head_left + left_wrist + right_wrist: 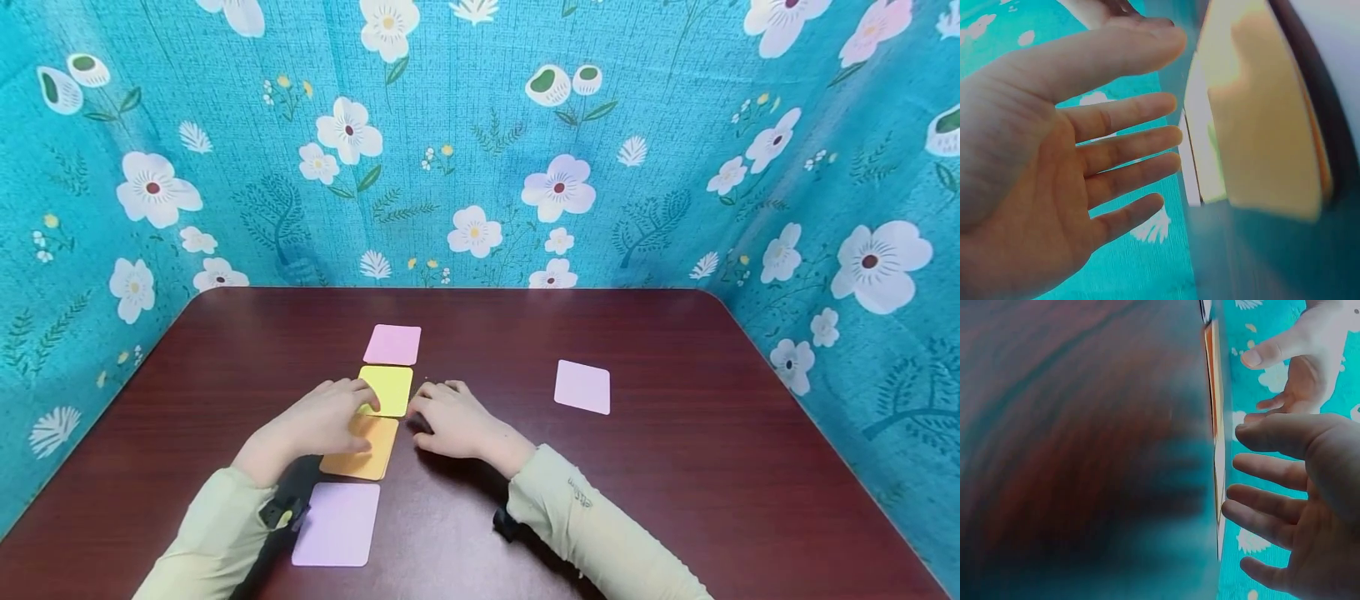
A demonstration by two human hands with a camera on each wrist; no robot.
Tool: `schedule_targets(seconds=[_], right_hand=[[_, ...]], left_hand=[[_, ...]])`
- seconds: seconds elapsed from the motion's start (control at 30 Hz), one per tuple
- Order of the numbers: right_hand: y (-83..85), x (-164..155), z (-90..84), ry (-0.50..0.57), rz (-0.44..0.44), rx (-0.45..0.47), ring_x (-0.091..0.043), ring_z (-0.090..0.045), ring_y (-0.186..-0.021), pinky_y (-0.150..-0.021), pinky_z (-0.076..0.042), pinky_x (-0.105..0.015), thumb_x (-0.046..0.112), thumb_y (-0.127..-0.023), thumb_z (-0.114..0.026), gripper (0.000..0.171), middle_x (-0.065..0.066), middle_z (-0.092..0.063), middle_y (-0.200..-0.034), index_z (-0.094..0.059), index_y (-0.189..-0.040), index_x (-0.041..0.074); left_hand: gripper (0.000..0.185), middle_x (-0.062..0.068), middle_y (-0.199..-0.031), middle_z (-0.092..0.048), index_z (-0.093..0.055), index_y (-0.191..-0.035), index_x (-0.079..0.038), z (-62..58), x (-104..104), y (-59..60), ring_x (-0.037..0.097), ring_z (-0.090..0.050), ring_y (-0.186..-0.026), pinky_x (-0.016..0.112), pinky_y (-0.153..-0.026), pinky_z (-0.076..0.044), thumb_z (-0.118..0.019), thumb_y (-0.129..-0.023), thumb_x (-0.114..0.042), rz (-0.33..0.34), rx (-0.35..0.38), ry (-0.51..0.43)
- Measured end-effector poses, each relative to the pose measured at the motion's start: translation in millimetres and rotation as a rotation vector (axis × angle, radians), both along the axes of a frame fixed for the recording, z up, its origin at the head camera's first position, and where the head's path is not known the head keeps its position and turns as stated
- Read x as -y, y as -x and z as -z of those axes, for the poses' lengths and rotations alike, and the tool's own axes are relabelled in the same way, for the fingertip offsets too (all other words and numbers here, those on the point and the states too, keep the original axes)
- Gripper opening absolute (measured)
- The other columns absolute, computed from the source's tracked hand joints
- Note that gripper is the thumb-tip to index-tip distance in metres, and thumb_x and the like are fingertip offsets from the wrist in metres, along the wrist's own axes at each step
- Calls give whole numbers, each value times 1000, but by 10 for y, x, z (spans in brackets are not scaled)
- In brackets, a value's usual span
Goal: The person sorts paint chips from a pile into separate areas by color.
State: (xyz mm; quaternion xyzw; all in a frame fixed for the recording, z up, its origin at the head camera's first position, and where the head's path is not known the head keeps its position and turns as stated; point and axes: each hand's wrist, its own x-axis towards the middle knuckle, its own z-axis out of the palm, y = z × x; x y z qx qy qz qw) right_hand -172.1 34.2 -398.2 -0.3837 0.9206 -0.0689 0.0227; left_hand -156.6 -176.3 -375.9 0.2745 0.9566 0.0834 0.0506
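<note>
Four square paper cards or piles lie in a column left of the table's middle: pink (393, 344) farthest, then yellow (390, 388), orange (362, 460) and lilac (337, 525) nearest. A second edge peeks out under the orange one. My left hand (322, 423) hovers over the left side of the yellow and orange cards; in the left wrist view its fingers (1141, 140) are spread and nearly straight, holding nothing. Just right of the yellow card, my right hand (456, 422) is low over the table, its fingers (1266, 494) spread and loosely bent, also holding nothing.
A pale pink card (582, 387) lies by itself on the right half of the dark wooden table (675, 467). A blue flowered cloth (420, 167) hangs behind the table and along its sides. Dark wrist cameras (283, 510) sit under both sleeves.
</note>
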Motion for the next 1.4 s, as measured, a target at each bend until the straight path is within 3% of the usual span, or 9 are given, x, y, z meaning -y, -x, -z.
schedule_targets(seconds=[0.3,0.43,0.53,0.67,1.07,1.4], right_hand=[[102,-372,-27,17,62,18,-19,-51,-110,-99,-30,-45,31,-82,-61,36,1,-57,-112,-58,-115,17],[142,-522,-20,20,97,30,-19,-51,-110,-99,-30,-46,31,-82,-62,37,0,-57,-113,-58,-116,16],[155,-626,-21,36,123,40,-20,-51,-111,-98,-30,-47,30,-81,-63,39,-1,-57,-115,-57,-116,15],[156,-762,-35,60,168,62,-20,-50,-114,-99,-29,-48,29,-80,-65,45,-3,-56,-117,-54,-121,12],[223,-1188,-52,83,258,19,-26,-49,-115,-97,-30,-53,26,-76,-68,53,-9,-55,-120,-53,-123,7],[277,-1458,-46,125,289,59,-29,-50,-114,-94,-32,-55,24,-76,-69,53,-11,-55,-119,-54,-122,5]], left_hand=[[37,-2,-93,-57,-62,-97,-12,54,-410,62,16,-54,-88,38,-79,-41,-74,-67,-31,109,22,-55],[39,1,-99,-58,-62,-101,-10,42,-610,86,21,-55,-98,40,-85,-41,-72,-69,-31,162,41,-65],[41,1,-103,-58,-62,-105,-11,44,-729,122,22,-54,-104,40,-88,-40,-70,-71,-30,176,55,-65],[41,2,-105,-59,-61,-109,-11,68,-853,178,19,-54,-99,38,-86,-42,-69,-73,-30,200,80,-80],[45,2,-114,-56,-58,-117,-12,118,-1217,316,19,-51,-109,40,-94,-38,-67,-77,-31,195,118,-123],[50,1,-122,-51,-55,-122,-13,219,-1448,405,18,-47,-115,35,-98,-35,-64,-78,-36,210,123,-97]])
